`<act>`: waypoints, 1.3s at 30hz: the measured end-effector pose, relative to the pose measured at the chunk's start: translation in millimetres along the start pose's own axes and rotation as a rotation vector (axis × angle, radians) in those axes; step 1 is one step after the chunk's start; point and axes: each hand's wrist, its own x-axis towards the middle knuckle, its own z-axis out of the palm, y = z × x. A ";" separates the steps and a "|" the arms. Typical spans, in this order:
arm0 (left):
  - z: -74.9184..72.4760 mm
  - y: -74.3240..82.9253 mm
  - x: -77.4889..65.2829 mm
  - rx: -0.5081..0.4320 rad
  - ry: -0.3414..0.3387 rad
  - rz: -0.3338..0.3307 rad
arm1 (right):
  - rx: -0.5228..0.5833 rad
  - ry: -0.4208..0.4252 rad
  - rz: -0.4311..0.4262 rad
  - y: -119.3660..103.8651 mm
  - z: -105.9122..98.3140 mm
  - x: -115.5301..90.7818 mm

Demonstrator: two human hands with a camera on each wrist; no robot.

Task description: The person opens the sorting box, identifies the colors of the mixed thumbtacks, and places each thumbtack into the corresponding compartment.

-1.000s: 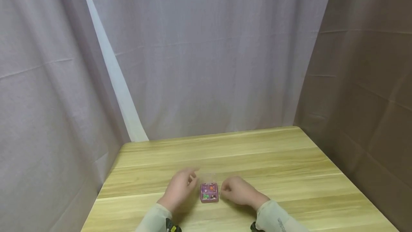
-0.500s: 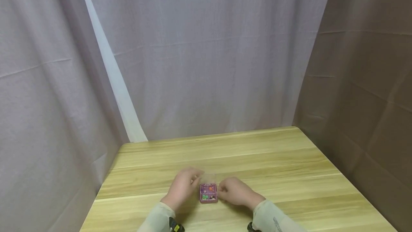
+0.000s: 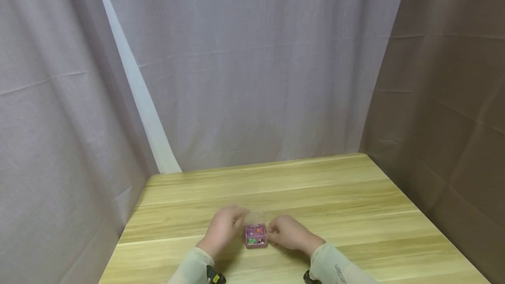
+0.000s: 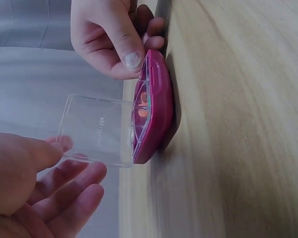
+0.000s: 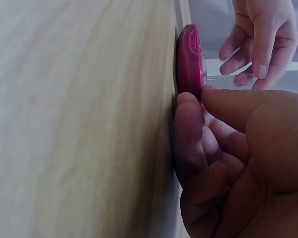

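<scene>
A small magenta pill box (image 3: 256, 245) sits on the table with its clear lid (image 4: 97, 126) swung up on its hinge. Through its compartments I see green pieces at the near left, dark and pale ones at the near right, and orange behind. My left hand (image 3: 222, 230) pinches the lid's free edge between thumb and forefinger, as the left wrist view shows; its other fingers spread below. At the box's right side, my right hand (image 3: 289, 233) grips the rim, thumb on top and curled fingers against the wall (image 5: 188, 62).
The wood-grain table (image 3: 339, 196) stretches away behind and to both sides of the hands. Grey curtains (image 3: 252, 78) hang at the back and left, with a darker one (image 3: 446, 100) on the right.
Both hands have come in closer to the pill box. My left hand has moved right and taken the lid's edge; my right hand has moved left onto the box's side.
</scene>
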 end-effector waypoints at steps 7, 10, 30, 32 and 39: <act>0.0 -2.5 -5.4 -0.030 -0.016 -0.015 | 0.015 0.002 -0.003 0.1 0.2 -1.0; 2.0 -2.3 -9.5 -0.068 -0.017 0.002 | 0.017 0.002 -0.001 0.6 0.1 -1.4; 14.9 0.2 -26.9 -0.023 -0.052 0.111 | 0.000 0.010 -0.002 2.0 -2.9 -2.7; 15.4 0.2 -27.6 -0.015 -0.040 0.129 | -0.002 0.008 -0.002 1.8 -3.2 -2.9; 16.4 2.5 -29.5 0.000 -0.048 0.127 | -0.009 -0.006 0.007 1.6 -4.5 -4.2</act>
